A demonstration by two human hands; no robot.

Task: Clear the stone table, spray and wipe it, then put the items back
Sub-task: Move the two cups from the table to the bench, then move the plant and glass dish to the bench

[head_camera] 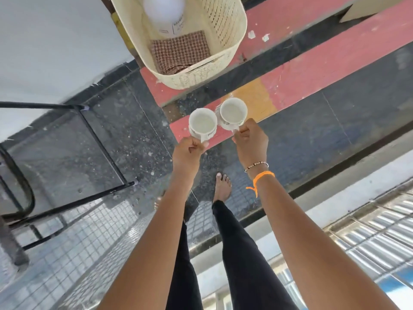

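Hands each pinching 1 cup handle: left hand [190, 151] on left cup [203, 126], right hand [250, 139] on right cup [233, 113]. Keep both level, cups nearly touching, set down near basket [225, 61] gently.

White bottle [166, 17] label: print blurred, unreadable.

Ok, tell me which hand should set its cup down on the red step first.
Right, probably. The right hand holds its cup farther forward over the red step; the left hand and its cup sit nearer the edge.
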